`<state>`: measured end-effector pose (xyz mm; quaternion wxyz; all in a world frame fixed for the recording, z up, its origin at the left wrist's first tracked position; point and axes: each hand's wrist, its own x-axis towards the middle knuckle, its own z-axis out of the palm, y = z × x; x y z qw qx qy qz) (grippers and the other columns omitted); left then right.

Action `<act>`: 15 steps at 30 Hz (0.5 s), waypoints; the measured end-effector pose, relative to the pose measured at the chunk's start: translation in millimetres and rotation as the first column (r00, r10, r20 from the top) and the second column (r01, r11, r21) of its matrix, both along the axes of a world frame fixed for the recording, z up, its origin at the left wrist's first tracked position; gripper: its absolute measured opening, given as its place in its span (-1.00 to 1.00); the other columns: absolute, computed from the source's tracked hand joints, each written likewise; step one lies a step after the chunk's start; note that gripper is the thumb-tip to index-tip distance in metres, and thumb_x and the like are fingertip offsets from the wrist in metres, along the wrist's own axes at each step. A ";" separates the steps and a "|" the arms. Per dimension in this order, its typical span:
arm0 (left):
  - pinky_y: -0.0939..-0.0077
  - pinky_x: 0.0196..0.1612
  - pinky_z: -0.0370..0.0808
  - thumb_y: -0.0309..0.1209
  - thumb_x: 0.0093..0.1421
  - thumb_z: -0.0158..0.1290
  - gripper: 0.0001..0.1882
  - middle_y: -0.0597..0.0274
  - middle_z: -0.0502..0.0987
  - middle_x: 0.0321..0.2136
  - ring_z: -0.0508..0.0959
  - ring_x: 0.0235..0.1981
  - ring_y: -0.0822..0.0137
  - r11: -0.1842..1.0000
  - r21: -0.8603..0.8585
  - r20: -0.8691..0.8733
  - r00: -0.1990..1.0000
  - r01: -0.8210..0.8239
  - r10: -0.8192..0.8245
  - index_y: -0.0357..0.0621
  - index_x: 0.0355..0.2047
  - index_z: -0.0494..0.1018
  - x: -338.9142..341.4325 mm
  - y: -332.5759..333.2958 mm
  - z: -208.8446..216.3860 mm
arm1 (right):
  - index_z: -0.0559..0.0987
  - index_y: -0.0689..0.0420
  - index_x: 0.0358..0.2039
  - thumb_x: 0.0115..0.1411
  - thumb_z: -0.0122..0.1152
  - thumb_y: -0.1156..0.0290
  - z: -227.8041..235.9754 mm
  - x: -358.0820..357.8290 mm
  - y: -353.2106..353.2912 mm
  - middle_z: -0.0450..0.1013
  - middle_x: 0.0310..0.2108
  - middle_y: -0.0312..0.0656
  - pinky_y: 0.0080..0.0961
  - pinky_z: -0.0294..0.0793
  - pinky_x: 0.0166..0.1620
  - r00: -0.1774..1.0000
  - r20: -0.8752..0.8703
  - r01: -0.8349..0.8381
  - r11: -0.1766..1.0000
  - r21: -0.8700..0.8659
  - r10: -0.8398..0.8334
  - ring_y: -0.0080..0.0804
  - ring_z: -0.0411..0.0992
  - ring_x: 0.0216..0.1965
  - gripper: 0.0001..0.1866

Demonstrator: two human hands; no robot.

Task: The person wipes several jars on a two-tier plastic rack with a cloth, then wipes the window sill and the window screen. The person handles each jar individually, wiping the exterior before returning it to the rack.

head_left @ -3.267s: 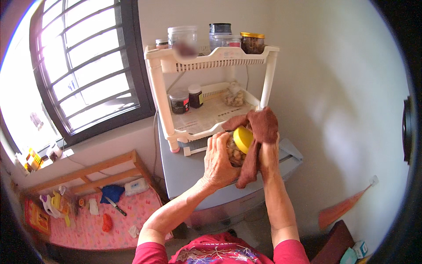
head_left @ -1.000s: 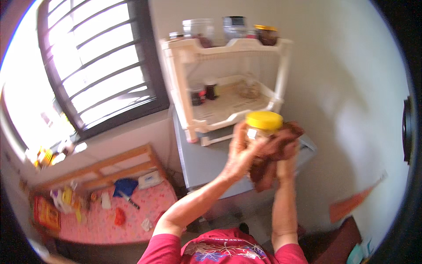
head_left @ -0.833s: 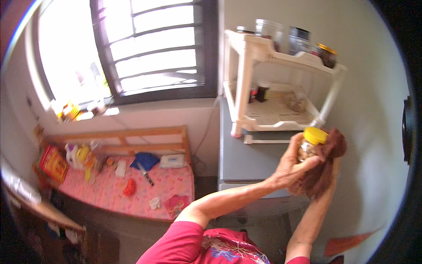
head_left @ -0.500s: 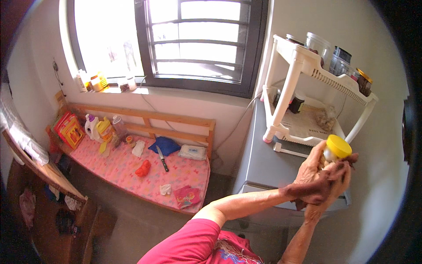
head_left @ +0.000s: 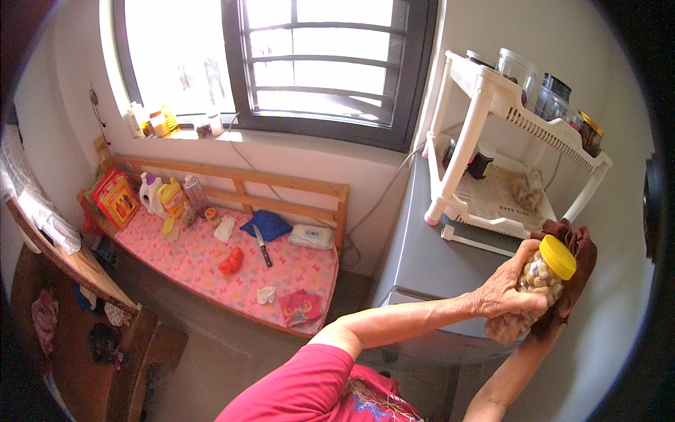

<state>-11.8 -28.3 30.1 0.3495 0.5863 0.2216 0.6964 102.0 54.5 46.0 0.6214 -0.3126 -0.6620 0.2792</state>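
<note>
A clear jar [head_left: 541, 277] with a yellow screw lid [head_left: 557, 257] is tilted above the front of the grey fridge top. Pale, nut-like pieces show through its wall. My left hand [head_left: 508, 285] is closed round the jar from the left, thumb near the lid. On the jar's far right side, my right hand [head_left: 555, 325] presses a dark brown cloth [head_left: 581, 261] against it. The cloth covers most of that hand, so its fingers are largely hidden.
Behind the jar, a white plastic rack [head_left: 485, 105] with several jars stands on the grey fridge [head_left: 411, 246]. At left, a bench with a pink cover [head_left: 190, 243] holds a knife [head_left: 262, 246], a blue cloth [head_left: 266, 224], a white packet [head_left: 311, 236] and bottles. A barred window is above.
My right hand has moved from in front of the jar to its far right side with the brown cloth. The jar now tilts right and shows more of its contents, still in my left hand.
</note>
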 end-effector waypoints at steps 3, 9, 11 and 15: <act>0.45 0.08 0.27 -0.29 -0.22 0.32 -0.07 0.17 0.34 -0.12 0.35 -0.03 0.33 0.997 0.020 0.122 0.990 0.070 -0.072 -0.16 0.12 0.05 6.3 -4.4 7.1 | 0.32 0.16 0.05 0.28 -0.13 0.10 11.9 -1.0 3.0 0.34 -0.06 -0.09 -0.30 0.30 0.08 0.999 0.026 -0.041 0.999 0.008 0.041 -0.27 0.33 -0.02 -0.54; 0.47 -0.09 0.44 -0.37 -0.18 0.24 -0.32 0.24 0.42 -0.21 0.45 -0.18 0.38 0.964 -0.189 0.160 0.963 -0.185 0.216 -0.10 0.01 0.26 -25.2 6.6 6.7 | 0.32 0.16 0.03 0.25 -0.09 0.12 -5.5 -14.0 -21.4 0.35 -0.08 -0.10 -0.30 0.30 0.06 0.995 0.083 0.031 0.976 0.214 -0.050 -0.28 0.33 -0.03 -0.54; 0.44 -0.15 0.51 -0.36 -0.15 0.27 -0.35 0.23 0.46 -0.23 0.50 -0.23 0.41 0.987 -0.162 0.416 0.905 -0.020 0.087 -0.10 -0.01 0.28 -39.7 7.7 9.0 | 0.34 0.15 0.01 0.22 -0.04 0.15 -14.4 -22.5 -39.1 0.37 -0.10 -0.11 -0.31 0.32 0.02 0.992 0.122 0.006 0.962 0.273 -0.040 -0.28 0.34 -0.06 -0.57; 0.53 -0.13 0.46 -0.35 -0.03 0.20 -0.45 0.24 0.46 -0.23 0.48 -0.22 0.44 0.988 -0.132 0.513 0.858 0.079 0.000 -0.19 -0.02 0.29 -52.2 14.3 -1.7 | 0.38 0.14 -0.05 0.15 0.06 0.22 -29.0 -31.1 -77.1 0.39 -0.15 -0.11 -0.31 0.36 -0.05 0.979 0.175 0.025 0.919 0.393 -0.101 -0.28 0.37 -0.12 -0.60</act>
